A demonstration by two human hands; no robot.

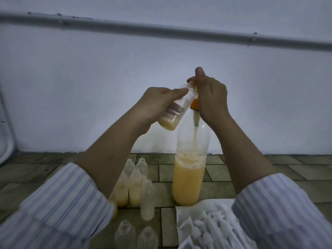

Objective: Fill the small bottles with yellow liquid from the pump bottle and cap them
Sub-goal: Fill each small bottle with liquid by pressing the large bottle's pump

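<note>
1. Left hand (154, 103): fingers wrapped round a small bottle (177, 108), tilted, mouth up at the pump nozzle, yellow liquid pooled in its base.
2. Right hand (211, 97): fingers curled over the pump head (195, 103), thumb raised.
3. Pump bottle (190, 169) upright on the tiled surface (224, 169), roughly half full.
4. Other small bottles (136, 184) stand left of it, some part-filled.
5. White caps (210, 229) lie on paper (186, 212), front right.
</note>
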